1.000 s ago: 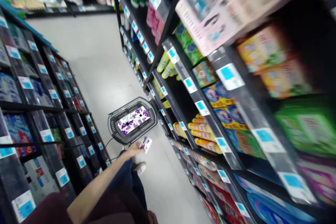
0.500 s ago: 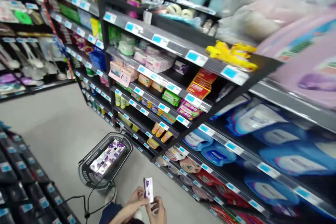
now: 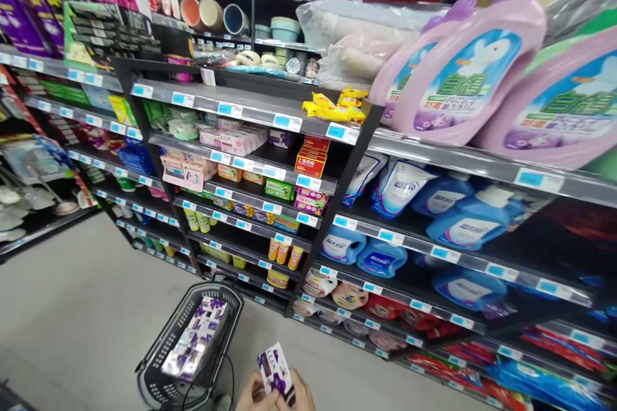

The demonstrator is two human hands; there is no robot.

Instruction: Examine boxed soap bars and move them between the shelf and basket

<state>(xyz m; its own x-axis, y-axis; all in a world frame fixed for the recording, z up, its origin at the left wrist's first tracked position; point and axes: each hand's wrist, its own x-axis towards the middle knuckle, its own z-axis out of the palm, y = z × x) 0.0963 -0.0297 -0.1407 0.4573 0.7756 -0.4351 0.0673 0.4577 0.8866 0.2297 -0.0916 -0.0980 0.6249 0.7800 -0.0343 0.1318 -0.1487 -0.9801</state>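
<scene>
Both my hands are at the bottom edge of the view, closed around one small white and purple soap box (image 3: 276,367) marked LUX. My left hand (image 3: 254,394) grips its lower left side, and my right hand (image 3: 301,393) holds the lower right. The box is tilted, with its printed face toward me; my fingers cover its lower end. To the left on the floor stands a dark grey shopping basket (image 3: 236,314). Inside it lie several similar white and purple soap boxes (image 3: 198,337) in neat rows.
Ahead runs a black shelf unit (image 3: 265,202) with pink LUX boxes (image 3: 243,140) and a red box stack (image 3: 312,155). Blue detergent bottles (image 3: 472,221) fill shelves on the right, below large pink bottles (image 3: 470,77). Grey floor (image 3: 91,314) extends left of the basket.
The view has swung, bringing the upper shelves and pink bottles more fully into sight. The soap box now leans the other way, and my right hand has closed more fully on it.
</scene>
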